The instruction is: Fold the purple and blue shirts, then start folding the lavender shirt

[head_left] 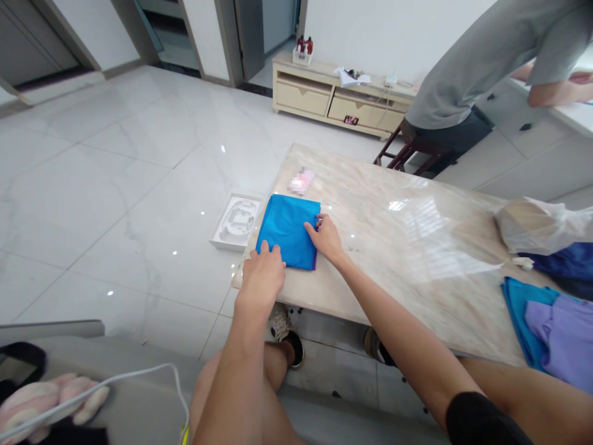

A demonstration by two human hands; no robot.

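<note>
A folded blue cloth lies flat near the left end of the marble-look table, with a purple edge peeking out beneath its right side. My left hand rests on its lower left corner, fingers extended over the fabric. At the right edge of the cloth is my right hand, thumb on top and the other fingers bent beside the border, apart from the thumb. Just beyond the cloth sits a small pink item, blurred in the picture.
The table carries a plastic bag and folded teal and purple cloths at the right. An open white box is beside its left end. A person in grey sits on a stool. A low cabinet stands behind.
</note>
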